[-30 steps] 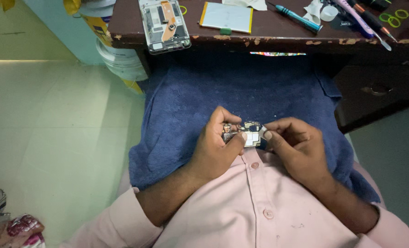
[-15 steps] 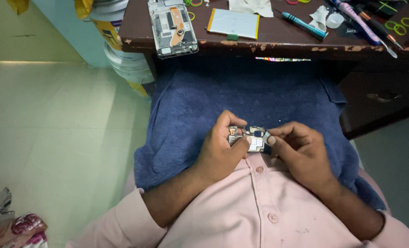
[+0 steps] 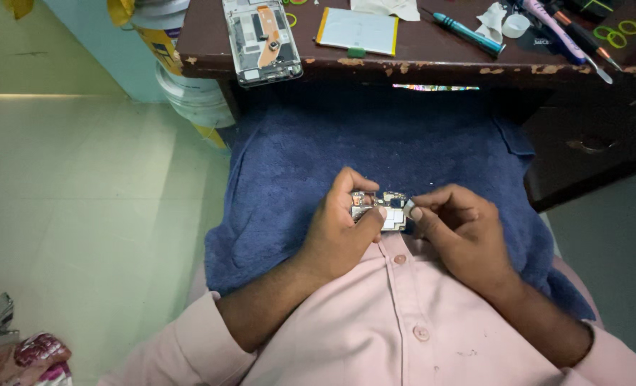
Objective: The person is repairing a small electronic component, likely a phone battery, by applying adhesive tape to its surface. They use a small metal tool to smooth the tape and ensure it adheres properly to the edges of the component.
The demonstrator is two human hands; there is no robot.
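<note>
**Small circuit board held between both hands over the lap**

Little has changed in the grip since a second ago: both hands stay pinched on the same small circuit board (image 3: pixel 382 209), while the view has tilted so the dark wooden surface (image 3: pixel 432 53) shows more of its top. The left hand (image 3: pixel 339 229) closes around the board's left end, thumb laid across its face. The right hand (image 3: pixel 461 229) is narrowed to a pinch at the board's right edge, fingertips (image 3: pixel 416 212) touching the metal shielding. The board sits between the two hands, just above a blue towel (image 3: pixel 403 150) spread over the lap and close to the pink shirt (image 3: pixel 396 322).

Well beyond the hands, on the surface, lie an opened phone frame (image 3: pixel 262 39) up and to the left, a flat battery (image 3: pixel 357 31) straight ahead, and a teal screwdriver (image 3: pixel 468 33) up and to the right.

Judging by the fingertip hold, the step in hand looks like working a small part or shield on the board's right end. Any next move would call for a steady left-hand hold and a fine, light pull from the right, since the part is tiny and could drop into the towel.
</note>
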